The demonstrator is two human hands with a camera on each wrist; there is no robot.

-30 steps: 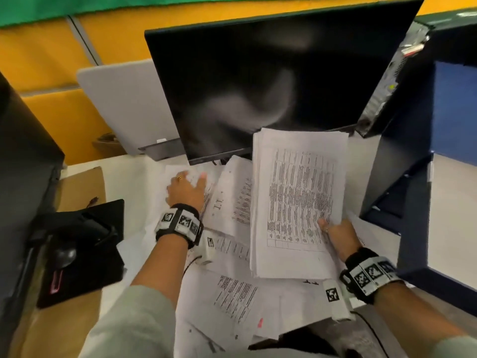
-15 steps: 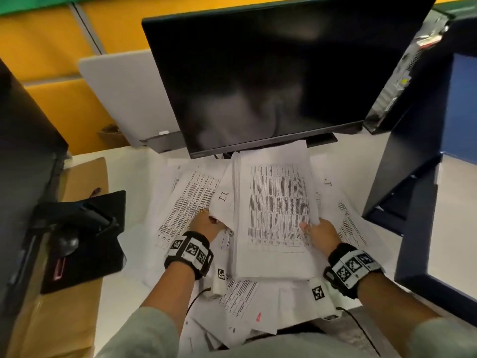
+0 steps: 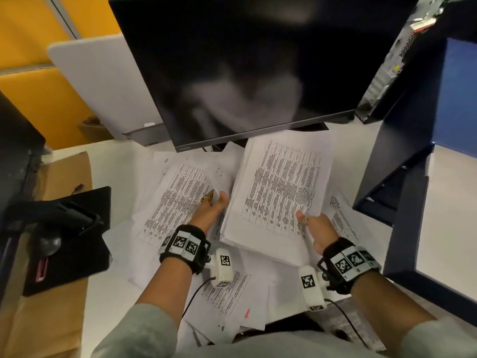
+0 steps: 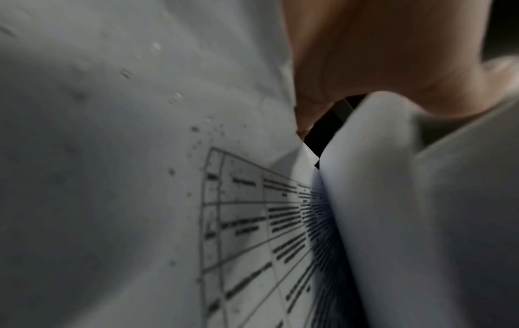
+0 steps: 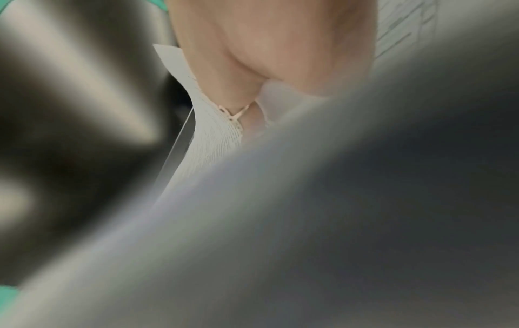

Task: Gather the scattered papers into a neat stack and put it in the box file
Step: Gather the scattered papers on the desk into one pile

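Cluttering white desk (image 3: 121, 161): loose papers (image 3: 178, 200)

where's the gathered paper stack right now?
Head view, centre-right: the paper stack sits just below the monitor, gripped by the right hand at its near right edge, left hand at its left edge.

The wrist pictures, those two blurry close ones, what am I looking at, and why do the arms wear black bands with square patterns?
No machine here: a person sorts papers at a desk, filmed by a head camera and a small camera strapped to each wrist, hence the bands. The head view shows the right hand gripping a thick paper stack, thumb on top. The left hand holds that stack's left edge. Loose sheets lie beneath, before a dark monitor. The wrist views look along each hand: the left shows a printed table, the right shows the stack's page edges.
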